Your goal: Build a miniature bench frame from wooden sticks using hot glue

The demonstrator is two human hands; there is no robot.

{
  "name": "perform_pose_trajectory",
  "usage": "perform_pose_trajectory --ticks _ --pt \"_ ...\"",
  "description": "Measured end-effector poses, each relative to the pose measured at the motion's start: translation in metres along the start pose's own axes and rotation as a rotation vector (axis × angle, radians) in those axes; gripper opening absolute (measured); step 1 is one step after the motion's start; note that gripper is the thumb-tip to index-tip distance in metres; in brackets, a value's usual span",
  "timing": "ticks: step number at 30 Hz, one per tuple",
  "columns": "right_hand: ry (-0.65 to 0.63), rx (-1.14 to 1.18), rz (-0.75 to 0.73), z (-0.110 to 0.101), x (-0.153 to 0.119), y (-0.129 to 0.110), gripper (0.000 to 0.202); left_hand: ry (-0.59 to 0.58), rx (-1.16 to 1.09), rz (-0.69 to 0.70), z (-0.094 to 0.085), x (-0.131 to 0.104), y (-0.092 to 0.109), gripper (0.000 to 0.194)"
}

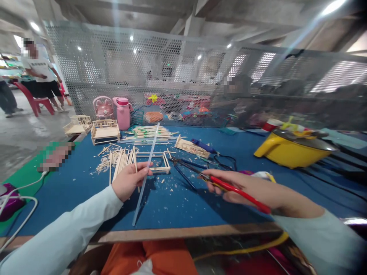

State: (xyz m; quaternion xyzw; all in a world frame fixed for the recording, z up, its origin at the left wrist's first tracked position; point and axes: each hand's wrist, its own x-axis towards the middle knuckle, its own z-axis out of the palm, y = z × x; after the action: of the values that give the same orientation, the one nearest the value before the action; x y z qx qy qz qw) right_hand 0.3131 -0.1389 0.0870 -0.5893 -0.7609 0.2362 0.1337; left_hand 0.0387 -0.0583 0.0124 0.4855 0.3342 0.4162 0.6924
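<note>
Head view: left hand (127,184) pinches a clear rod (143,185), probably light, bendy, best held mid-length; right hand (247,182), four o'clock, clasps pliers (229,188).

Room for a hand is left over the blue mat (172,214) at lower centre. Passage at mid-picture is blocked by the wooden frame (159,170) and blue-handled pliers (185,178); at right, by the yellow pot (295,152). Far reach is bounded by the mesh screen (177,72) across the upper half.

Scattered with wood chips (106,163) across blue tabletop (183,214); laden with loose sticks (122,160), stick frame (167,168), pink bottle (123,115), yellow pan (292,152).
</note>
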Motion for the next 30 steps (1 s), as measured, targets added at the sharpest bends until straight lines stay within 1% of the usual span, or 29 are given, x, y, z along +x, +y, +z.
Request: perform_pose_trajectory --ticks 1,2,4,6,9,12,16,20,25,27,30 --pt "-0.069 0.085 -0.043 0.008 0.003 -0.007 0.049 0.003 0.01 -0.001 -0.001 0.001 -0.002 0.043" --pt "-0.108 0.128 -0.075 0.015 0.008 -0.014 0.046 0.006 0.021 -0.01 -0.002 0.003 -0.004 0.044" --pt "-0.105 0.122 -0.111 0.029 0.019 -0.026 0.036 0.018 0.058 -0.036 -0.004 0.005 -0.007 0.044" --pt "-0.091 0.098 -0.146 0.038 0.03 -0.036 0.032 0.032 0.106 -0.057 -0.005 0.005 -0.009 0.043" --pt "-0.102 0.084 -0.224 0.045 0.043 -0.042 0.033 0.032 0.155 -0.061 -0.005 0.003 -0.008 0.042" --pt "-0.109 0.056 -0.269 0.049 0.05 -0.044 0.035 0.003 0.179 -0.053 -0.003 0.001 -0.006 0.041" --pt "-0.071 0.058 -0.257 0.057 0.055 -0.046 0.032 -0.034 0.19 -0.077 -0.002 0.001 -0.007 0.041" --pt "-0.027 0.083 -0.243 0.065 0.059 -0.045 0.032 0.009 0.117 -0.104 -0.002 0.002 -0.011 0.041" --pt "-0.037 0.057 -0.23 0.071 0.063 -0.042 0.035 0.023 0.065 -0.161 -0.001 0.002 -0.01 0.043" --pt "-0.002 0.042 -0.218 0.07 0.063 -0.039 0.036 0.021 0.059 -0.172 -0.001 0.001 -0.009 0.043" --pt "0.118 -0.022 -0.151 0.059 0.058 -0.032 0.037 0.015 0.076 -0.168 -0.002 0.0 -0.006 0.039"
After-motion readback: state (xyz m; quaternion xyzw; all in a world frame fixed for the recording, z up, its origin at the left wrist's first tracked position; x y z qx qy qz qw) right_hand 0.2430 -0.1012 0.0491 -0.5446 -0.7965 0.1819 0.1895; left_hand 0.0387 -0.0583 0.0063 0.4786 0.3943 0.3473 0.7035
